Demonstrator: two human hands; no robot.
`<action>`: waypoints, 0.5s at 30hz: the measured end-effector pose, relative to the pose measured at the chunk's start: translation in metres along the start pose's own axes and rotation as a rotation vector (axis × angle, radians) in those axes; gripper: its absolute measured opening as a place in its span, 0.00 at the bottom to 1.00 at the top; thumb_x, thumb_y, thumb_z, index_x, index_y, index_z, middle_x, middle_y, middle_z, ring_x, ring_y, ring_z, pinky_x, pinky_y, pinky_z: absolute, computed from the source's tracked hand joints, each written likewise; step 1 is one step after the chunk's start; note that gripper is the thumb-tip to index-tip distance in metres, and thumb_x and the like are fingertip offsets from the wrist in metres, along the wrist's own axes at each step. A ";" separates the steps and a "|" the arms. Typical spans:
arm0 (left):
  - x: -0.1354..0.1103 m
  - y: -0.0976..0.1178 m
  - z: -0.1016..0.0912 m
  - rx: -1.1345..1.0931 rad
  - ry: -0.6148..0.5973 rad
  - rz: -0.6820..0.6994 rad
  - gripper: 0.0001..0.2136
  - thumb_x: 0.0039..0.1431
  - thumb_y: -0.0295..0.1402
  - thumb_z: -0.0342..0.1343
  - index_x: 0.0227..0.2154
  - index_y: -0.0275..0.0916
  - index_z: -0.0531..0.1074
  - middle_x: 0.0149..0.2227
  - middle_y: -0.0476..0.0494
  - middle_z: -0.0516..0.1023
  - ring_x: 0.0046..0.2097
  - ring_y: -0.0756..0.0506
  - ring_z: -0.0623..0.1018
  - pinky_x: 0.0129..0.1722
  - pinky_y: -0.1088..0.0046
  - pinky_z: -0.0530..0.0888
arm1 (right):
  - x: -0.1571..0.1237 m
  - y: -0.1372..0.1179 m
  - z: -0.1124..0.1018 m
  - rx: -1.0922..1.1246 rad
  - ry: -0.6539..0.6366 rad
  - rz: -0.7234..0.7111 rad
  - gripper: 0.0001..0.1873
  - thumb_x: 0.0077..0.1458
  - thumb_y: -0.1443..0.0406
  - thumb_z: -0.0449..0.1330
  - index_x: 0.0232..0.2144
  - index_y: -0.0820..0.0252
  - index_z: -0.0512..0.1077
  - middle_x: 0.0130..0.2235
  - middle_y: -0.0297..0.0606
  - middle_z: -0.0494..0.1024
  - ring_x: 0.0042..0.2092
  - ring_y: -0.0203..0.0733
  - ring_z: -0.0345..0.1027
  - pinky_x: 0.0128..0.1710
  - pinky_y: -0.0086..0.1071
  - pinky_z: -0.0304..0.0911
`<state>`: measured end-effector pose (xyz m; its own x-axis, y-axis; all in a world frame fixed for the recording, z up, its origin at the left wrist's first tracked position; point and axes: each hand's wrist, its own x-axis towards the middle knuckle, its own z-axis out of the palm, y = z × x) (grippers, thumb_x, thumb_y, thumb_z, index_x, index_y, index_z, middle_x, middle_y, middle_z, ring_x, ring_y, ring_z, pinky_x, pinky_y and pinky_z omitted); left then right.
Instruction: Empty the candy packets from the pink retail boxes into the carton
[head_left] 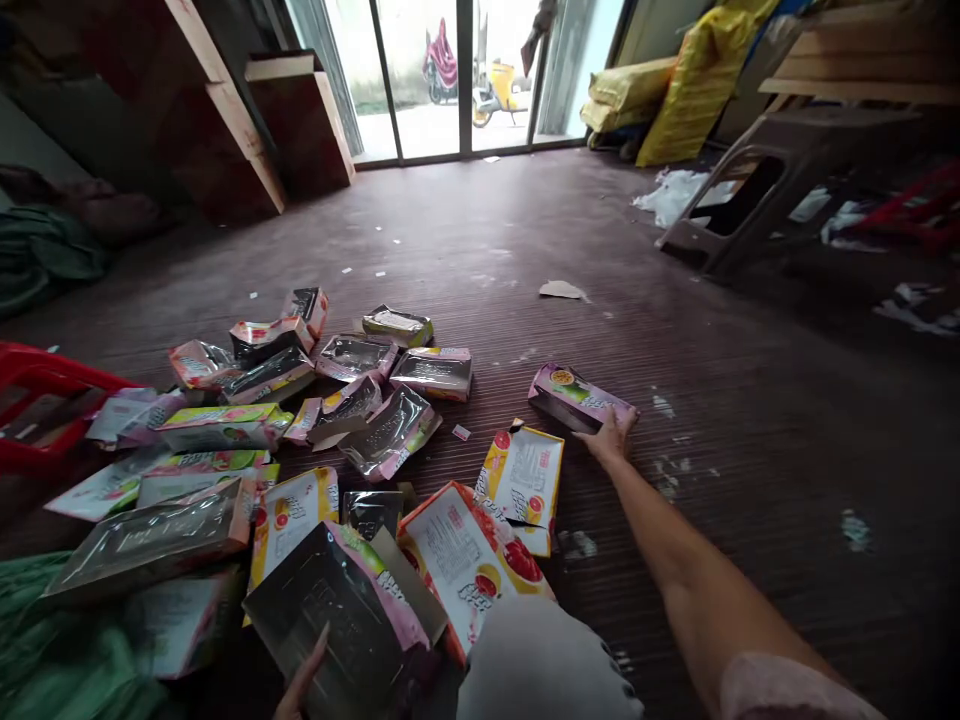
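A purple passion-fruit carton (564, 386) lay on the floor (757, 430) at one o'clock, long axis ten-to-four, its four-o'clock end pinched by the nearer right hand (609, 436). The left hand (301, 685) touched a windowed box (319, 590) at ten, grip untellable. Open floor ran towards three.

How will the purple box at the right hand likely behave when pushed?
The purple box looks like printed card, so it is probably light for its size. Its flat sides suggest sliding rather than rolling. The crumpled boxes nearby hint that it might dent if the right hand squeezes hard.
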<state>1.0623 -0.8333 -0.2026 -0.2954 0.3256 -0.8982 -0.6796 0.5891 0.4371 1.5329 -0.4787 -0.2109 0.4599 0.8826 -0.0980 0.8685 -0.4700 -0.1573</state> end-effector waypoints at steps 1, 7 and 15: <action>0.000 -0.001 0.007 -0.006 0.023 0.014 0.23 0.51 0.43 0.60 0.52 0.51 0.70 0.46 0.48 0.81 0.54 0.35 0.75 0.48 0.57 0.77 | 0.000 -0.001 0.001 -0.064 0.030 -0.005 0.55 0.46 0.48 0.65 0.67 0.59 0.44 0.68 0.61 0.27 0.66 0.64 0.44 0.56 0.46 0.55; 0.008 0.015 0.021 0.123 0.182 0.248 0.27 0.42 0.28 0.69 0.48 0.40 0.72 0.38 0.45 0.82 0.46 0.36 0.80 0.45 0.63 0.78 | 0.046 -0.002 -0.038 -0.444 0.021 -0.224 0.37 0.49 0.53 0.63 0.59 0.61 0.60 0.60 0.58 0.60 0.64 0.65 0.42 0.58 0.58 0.40; 0.012 0.033 0.025 -0.015 0.137 0.084 0.21 0.49 0.23 0.62 0.48 0.32 0.72 0.29 0.44 0.82 0.30 0.43 0.81 0.35 0.66 0.79 | 0.047 0.000 -0.045 -0.244 -0.029 -0.054 0.40 0.50 0.61 0.61 0.62 0.67 0.53 0.52 0.60 0.69 0.54 0.58 0.63 0.52 0.50 0.54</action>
<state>1.0530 -0.7915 -0.1978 -0.4398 0.2690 -0.8568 -0.6584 0.5523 0.5114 1.5632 -0.4364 -0.1711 0.4088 0.9041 -0.1245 0.9124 -0.4017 0.0787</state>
